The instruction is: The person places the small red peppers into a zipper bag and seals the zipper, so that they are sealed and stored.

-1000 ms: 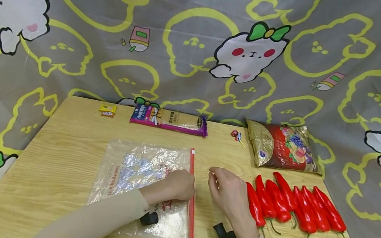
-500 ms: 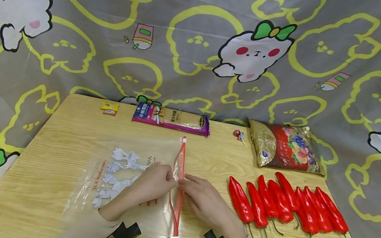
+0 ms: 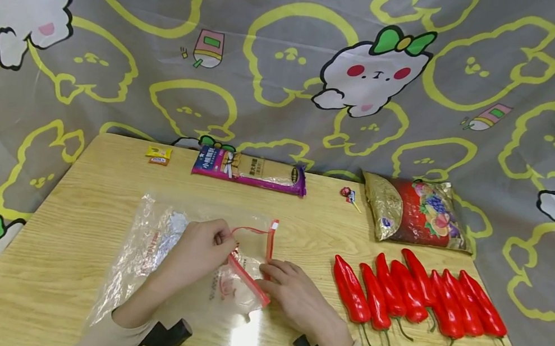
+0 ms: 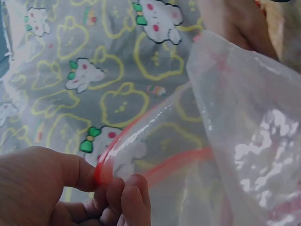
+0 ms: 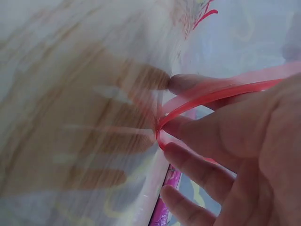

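A clear zip bag point(image 3: 165, 274) with a red zip edge and red and pale blue print lies on the wooden table, its mouth toward the right. My left hand point(image 3: 201, 247) pinches the upper side of the red edge between thumb and fingers and holds it raised, so the mouth gapes. In the left wrist view the red strip point(image 4: 104, 162) runs out from between thumb and forefinger. My right hand point(image 3: 290, 290) is low at the other side of the mouth, its thumb and forefinger on the red edge point(image 5: 202, 101), the other fingertips close over the glossy tabletop.
Several red peppers point(image 3: 383, 300) lie in a row to the right. Along the back are a gold and red bag point(image 3: 415, 213), a lollipop point(image 3: 348, 194), a purple pasta pack point(image 3: 252, 170) and small yellow and orange sweets point(image 3: 158, 155). A patterned cloth point(image 3: 287, 84) hangs behind.
The right hand has come left from beside the peppers to the bag's red edge. The left hand has drawn the upper edge left and up, and the mouth has widened.
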Demonstrator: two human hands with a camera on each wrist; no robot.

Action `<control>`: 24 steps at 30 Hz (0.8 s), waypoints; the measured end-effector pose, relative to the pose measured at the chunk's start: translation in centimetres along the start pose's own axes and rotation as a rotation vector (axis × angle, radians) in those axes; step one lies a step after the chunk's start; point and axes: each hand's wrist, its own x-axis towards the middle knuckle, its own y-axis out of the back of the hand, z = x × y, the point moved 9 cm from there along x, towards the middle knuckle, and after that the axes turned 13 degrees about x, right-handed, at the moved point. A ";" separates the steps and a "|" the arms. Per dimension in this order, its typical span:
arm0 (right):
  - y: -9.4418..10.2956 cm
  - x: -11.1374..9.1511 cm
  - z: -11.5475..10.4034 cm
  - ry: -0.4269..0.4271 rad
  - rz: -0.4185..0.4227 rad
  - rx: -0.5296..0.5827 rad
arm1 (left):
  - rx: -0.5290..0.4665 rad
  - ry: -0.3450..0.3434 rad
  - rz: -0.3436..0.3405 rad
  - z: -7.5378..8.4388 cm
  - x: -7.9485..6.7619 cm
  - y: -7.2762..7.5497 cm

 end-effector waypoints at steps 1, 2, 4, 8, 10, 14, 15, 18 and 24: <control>0.0 0.0 0.1 -0.017 -0.016 -0.005 | -0.012 0.001 0.005 0.1 -0.1 0.3; -0.1 -0.1 0.2 -0.029 -0.027 -0.005 | -0.020 0.003 0.006 0.1 -0.1 0.5; 0.0 -0.1 0.2 -0.047 -0.036 0.008 | -0.029 0.004 -0.003 0.1 -0.1 0.5; 0.2 -0.1 0.1 -0.049 -0.018 0.027 | -0.017 0.002 -0.040 -0.2 0.2 -0.4; 0.4 0.0 0.0 -0.041 -0.004 0.028 | -0.002 -0.010 -0.039 -0.3 0.4 -0.8; 1.7 -0.2 -0.1 -0.051 0.043 0.040 | 0.015 -0.034 -0.021 -0.5 0.6 -0.9; 2.3 -0.5 0.0 -0.066 0.064 0.041 | 0.019 -0.039 -0.017 -0.5 0.6 -0.8; 4.7 -2.1 1.1 -0.138 0.150 0.007 | 0.028 -0.054 -0.016 -0.6 0.6 -0.8; 8.4 -8.0 4.7 -0.358 0.321 -0.191 | 0.054 -0.094 -0.008 -0.2 0.5 -0.5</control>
